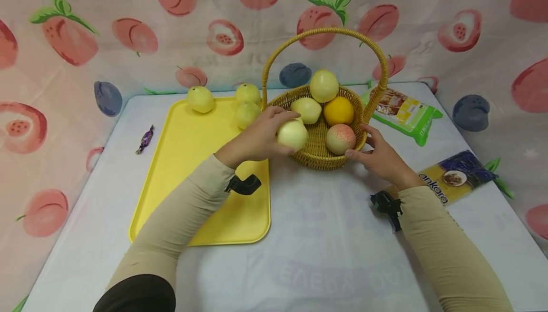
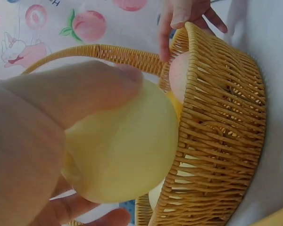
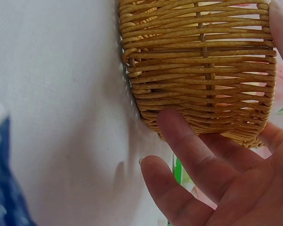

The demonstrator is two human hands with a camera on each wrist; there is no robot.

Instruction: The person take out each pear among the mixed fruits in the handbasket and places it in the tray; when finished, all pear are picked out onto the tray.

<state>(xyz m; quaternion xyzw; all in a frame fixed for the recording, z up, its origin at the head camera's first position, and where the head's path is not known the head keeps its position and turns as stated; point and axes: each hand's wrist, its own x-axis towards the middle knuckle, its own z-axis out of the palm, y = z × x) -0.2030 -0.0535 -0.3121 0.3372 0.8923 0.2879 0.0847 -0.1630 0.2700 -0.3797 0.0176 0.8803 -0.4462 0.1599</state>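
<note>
My left hand (image 1: 261, 137) grips a pale yellow-green round fruit (image 1: 292, 134) at the left rim of a wicker basket (image 1: 317, 161). In the left wrist view, this smooth fruit (image 2: 127, 146) overlaps the basket's rim, with the thumb across it. My right hand (image 1: 381, 157) holds the basket's right side, thumb at the rim and fingers along the outer weave (image 3: 203, 70). Inside the basket lie an orange (image 1: 338, 111), a peach (image 1: 341, 139) and more pale fruits, one of them (image 1: 324, 85) at the back.
A yellow tray (image 1: 205, 160) lies to the left, with pale round fruits (image 1: 200, 99) at its far edge. Beyond it is a purple-wrapped candy (image 1: 146, 139). A green snack bag (image 1: 402, 112) and a blue-and-gold packet (image 1: 458, 176) lie right of the basket. The arched handle (image 1: 325, 30) rises over the basket.
</note>
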